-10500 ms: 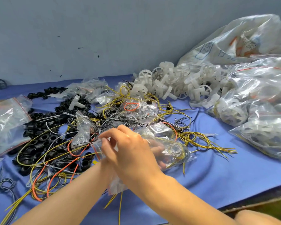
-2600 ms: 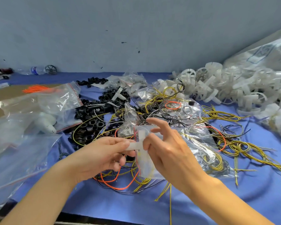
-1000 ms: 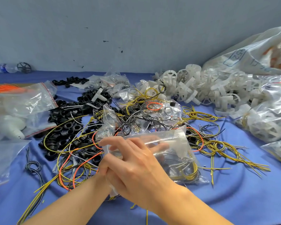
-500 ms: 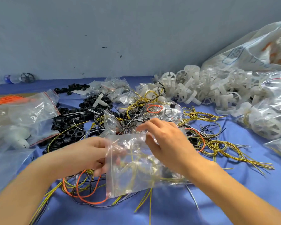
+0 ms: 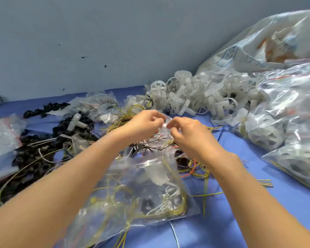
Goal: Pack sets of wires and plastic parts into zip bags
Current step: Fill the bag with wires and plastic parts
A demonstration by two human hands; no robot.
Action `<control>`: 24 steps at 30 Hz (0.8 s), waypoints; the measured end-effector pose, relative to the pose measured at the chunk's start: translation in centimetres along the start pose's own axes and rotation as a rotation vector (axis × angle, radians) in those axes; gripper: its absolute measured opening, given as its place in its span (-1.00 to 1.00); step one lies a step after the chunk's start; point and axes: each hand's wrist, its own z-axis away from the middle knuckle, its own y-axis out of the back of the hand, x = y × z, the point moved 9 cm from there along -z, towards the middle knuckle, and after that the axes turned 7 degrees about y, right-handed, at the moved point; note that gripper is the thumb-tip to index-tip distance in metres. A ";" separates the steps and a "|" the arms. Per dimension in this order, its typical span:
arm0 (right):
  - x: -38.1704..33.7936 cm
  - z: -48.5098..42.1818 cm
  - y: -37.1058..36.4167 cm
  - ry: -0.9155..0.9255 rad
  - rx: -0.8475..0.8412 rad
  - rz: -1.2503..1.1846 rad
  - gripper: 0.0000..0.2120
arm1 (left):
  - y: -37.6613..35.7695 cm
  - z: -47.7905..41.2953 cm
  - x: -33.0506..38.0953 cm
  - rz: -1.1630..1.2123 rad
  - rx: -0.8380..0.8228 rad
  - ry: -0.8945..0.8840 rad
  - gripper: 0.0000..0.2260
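My left hand (image 5: pixel 145 124) and my right hand (image 5: pixel 188 133) reach out over the middle of the blue table, fingertips pinched on the two sides of a small clear zip bag (image 5: pixel 166 122) held between them. Under my forearms lie filled zip bags (image 5: pixel 150 190) holding yellow wires and plastic parts. Loose yellow, black and orange wires (image 5: pixel 191 167) are tangled beneath my hands. White plastic wheels (image 5: pixel 190 97) are heaped behind, and black plastic rings (image 5: pixel 32 154) are piled at the left.
Big clear bags of packed sets (image 5: pixel 290 122) fill the right side, with a large white sack (image 5: pixel 268 40) behind them. More zip bags (image 5: pixel 0 145) lie at the left edge. A grey wall (image 5: pixel 97 42) closes the back of the blue table (image 5: pixel 240 212).
Both hands have let go of the filled bag, which now lies under my forearms, and moved forward to the wire pile, where they pinch a small clear bag.
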 end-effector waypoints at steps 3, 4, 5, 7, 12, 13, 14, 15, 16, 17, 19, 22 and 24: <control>3.4 -0.7 1.6 -0.118 0.063 -0.090 -0.75 | -4.6 -4.9 2.8 -0.234 -0.028 -0.051 -0.74; 4.3 -1.0 2.1 -0.149 0.085 -0.111 -0.74 | -6.0 -6.0 3.6 -0.322 -0.038 -0.082 -0.72; 5.1 -1.2 2.5 -0.175 0.105 -0.128 -0.73 | -7.3 -7.1 4.2 -0.391 -0.049 -0.109 -0.70; 6.4 -1.2 2.9 -0.213 0.137 -0.158 -0.73 | -9.3 -9.0 4.8 -0.480 -0.043 -0.117 -0.69; 8.3 -0.8 3.4 -0.225 0.157 -0.177 -0.72 | -11.0 -13.6 3.9 -0.720 -0.016 -0.026 -0.67; 8.7 -0.7 3.7 -0.228 0.172 -0.180 -0.71 | -10.7 -13.9 4.2 -0.726 0.023 -0.036 -0.72; 9.1 -0.6 4.1 -0.233 0.195 -0.185 -0.71 | -10.1 -13.9 4.7 -0.688 0.090 -0.054 -0.79; 9.4 -0.5 4.4 -0.238 0.222 -0.196 -0.71 | -9.1 -13.8 5.0 -0.614 0.161 -0.077 -0.83; 9.6 -0.5 4.8 -0.247 0.254 -0.210 -0.72 | -8.0 -13.3 5.6 -0.524 0.228 -0.110 -0.82; 9.8 -0.3 5.2 -0.257 0.292 -0.229 -0.72 | -6.7 -12.6 6.0 -0.423 0.276 -0.129 -0.78; 10.0 -0.2 6.2 -0.275 0.379 -0.293 -0.71 | -4.1 -10.6 6.8 -0.128 0.295 -0.147 -0.76; 8.8 -0.1 6.5 -0.277 0.449 -0.538 -0.68 | -1.1 -5.7 6.6 0.466 0.129 -0.092 -0.77; 6.2 -0.5 5.4 -0.236 0.382 -0.812 -0.65 | -0.4 -1.8 5.9 0.715 -0.038 -0.061 -0.81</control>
